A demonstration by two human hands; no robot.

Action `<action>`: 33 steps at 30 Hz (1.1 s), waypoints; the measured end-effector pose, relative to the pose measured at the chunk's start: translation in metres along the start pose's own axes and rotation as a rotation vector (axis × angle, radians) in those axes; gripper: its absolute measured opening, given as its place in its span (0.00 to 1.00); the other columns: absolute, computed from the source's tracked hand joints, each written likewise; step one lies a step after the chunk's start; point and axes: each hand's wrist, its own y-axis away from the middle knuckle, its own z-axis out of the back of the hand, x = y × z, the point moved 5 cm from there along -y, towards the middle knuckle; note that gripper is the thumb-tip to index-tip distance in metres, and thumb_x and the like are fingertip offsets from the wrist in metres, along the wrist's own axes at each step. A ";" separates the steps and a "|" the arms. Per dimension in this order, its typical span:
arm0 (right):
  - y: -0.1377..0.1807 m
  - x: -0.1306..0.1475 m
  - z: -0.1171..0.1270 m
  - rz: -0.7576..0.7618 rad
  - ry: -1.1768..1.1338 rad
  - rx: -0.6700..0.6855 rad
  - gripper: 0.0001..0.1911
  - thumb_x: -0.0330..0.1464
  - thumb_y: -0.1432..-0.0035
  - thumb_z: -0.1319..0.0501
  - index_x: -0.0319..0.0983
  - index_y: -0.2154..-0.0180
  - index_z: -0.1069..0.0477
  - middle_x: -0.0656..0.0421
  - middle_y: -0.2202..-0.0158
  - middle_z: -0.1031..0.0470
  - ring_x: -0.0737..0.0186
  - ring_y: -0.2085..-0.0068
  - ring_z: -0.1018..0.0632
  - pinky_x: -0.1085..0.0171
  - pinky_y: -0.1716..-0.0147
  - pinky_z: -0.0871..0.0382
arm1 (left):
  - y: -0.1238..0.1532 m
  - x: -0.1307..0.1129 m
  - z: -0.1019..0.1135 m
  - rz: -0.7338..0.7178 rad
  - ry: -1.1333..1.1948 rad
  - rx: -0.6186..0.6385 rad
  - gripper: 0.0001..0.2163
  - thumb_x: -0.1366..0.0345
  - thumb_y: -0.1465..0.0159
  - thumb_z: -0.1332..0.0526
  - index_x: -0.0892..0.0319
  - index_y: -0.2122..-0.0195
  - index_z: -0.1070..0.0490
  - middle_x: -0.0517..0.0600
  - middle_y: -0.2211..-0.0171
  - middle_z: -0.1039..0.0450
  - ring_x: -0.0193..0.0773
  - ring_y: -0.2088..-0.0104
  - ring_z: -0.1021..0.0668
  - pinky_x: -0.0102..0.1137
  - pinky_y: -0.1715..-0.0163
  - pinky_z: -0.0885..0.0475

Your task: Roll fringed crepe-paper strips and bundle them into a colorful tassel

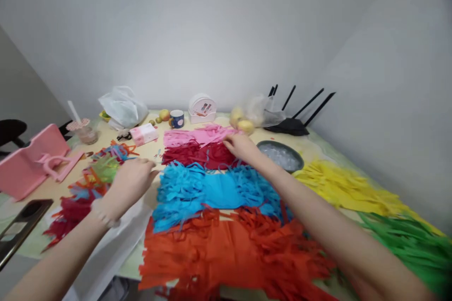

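Observation:
My right hand (243,146) reaches to the back of the table, fingers bent together at the edge of a dark red fringed sheet (187,154). A pink fringed sheet (181,138) lies just behind it. Nearer me are a blue fringed sheet (221,190) and an orange-red one (233,249), spread flat. My left hand (136,178) hovers at the blue sheet's left side, loosely curled, with a gap between thumb and fingers and nothing seen in it. Beneath and beyond that hand is a pile of mixed coloured strips (106,167).
To the right lie yellow (342,186) and green (406,235) fringed sheets, beside a dark oval dish (280,155). Along the back stand a mug (177,119), a white holder (202,109), fruit and plastic bags. A pink stand (35,160) and phone (23,228) are at left.

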 end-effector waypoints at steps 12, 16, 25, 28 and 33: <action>-0.114 -0.073 -0.095 0.047 0.341 0.269 0.13 0.36 0.32 0.38 0.34 0.51 0.27 0.51 0.49 0.26 0.52 0.47 0.25 0.48 0.46 0.30 | -0.282 -0.103 -0.132 -0.122 0.247 0.307 0.15 0.60 0.32 0.39 0.61 0.47 0.30 0.56 0.48 0.28 0.43 0.52 0.23 0.43 0.53 0.24; -0.117 -0.083 -0.095 0.062 0.327 0.269 0.12 0.36 0.31 0.39 0.33 0.53 0.26 0.51 0.50 0.25 0.53 0.47 0.25 0.50 0.46 0.30 | -0.294 -0.098 -0.144 -0.122 0.273 0.389 0.15 0.60 0.32 0.39 0.61 0.47 0.30 0.55 0.49 0.28 0.43 0.53 0.22 0.42 0.54 0.24; -0.123 -0.080 -0.085 0.035 0.272 0.259 0.14 0.39 0.31 0.40 0.34 0.54 0.26 0.51 0.53 0.23 0.55 0.51 0.22 0.52 0.48 0.29 | -0.302 -0.092 -0.137 -0.127 0.287 0.384 0.13 0.60 0.32 0.39 0.62 0.50 0.28 0.54 0.51 0.26 0.42 0.54 0.22 0.42 0.54 0.24; -0.123 -0.077 -0.083 0.020 0.260 0.249 0.14 0.38 0.31 0.40 0.34 0.54 0.26 0.52 0.53 0.24 0.55 0.51 0.23 0.52 0.48 0.29 | -0.304 -0.093 -0.135 -0.136 0.280 0.367 0.13 0.59 0.32 0.39 0.63 0.53 0.27 0.53 0.54 0.24 0.42 0.55 0.21 0.41 0.54 0.24; -0.123 -0.077 -0.080 0.016 0.236 0.243 0.11 0.36 0.31 0.40 0.35 0.55 0.26 0.53 0.55 0.23 0.56 0.52 0.22 0.53 0.50 0.27 | -0.305 -0.095 -0.131 -0.162 0.274 0.338 0.12 0.59 0.34 0.37 0.63 0.57 0.25 0.53 0.56 0.22 0.42 0.55 0.21 0.42 0.52 0.26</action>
